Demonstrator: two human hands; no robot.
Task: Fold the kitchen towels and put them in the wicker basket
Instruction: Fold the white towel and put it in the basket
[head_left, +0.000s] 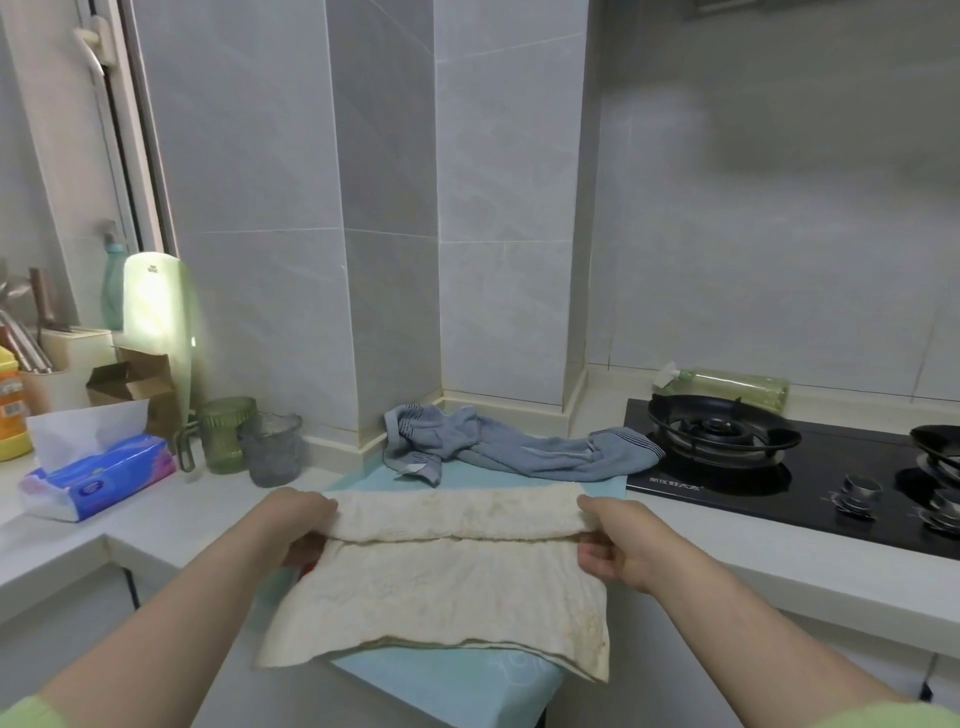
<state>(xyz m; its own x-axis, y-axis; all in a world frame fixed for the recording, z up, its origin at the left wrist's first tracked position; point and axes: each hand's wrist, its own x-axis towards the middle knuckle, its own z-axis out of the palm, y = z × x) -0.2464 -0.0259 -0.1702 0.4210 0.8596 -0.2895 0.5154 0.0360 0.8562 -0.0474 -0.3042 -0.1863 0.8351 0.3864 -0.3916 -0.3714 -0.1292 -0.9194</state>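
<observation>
A cream kitchen towel (447, 587) lies on a light blue mat (457, 686), its far edge folded back over itself. My left hand (296, 525) pinches the left end of that fold. My right hand (618, 540) grips the right end. A crumpled blue-grey towel (519, 449) sits behind it, against the tiled pillar. No wicker basket is in view.
A black gas hob (779, 467) with burners lies to the right. A tissue pack (98, 462), a green glass mug (226, 434) and a grey glass (272, 449) stand at the left, with a cardboard box (137, 382) and a knife block (62, 358) behind.
</observation>
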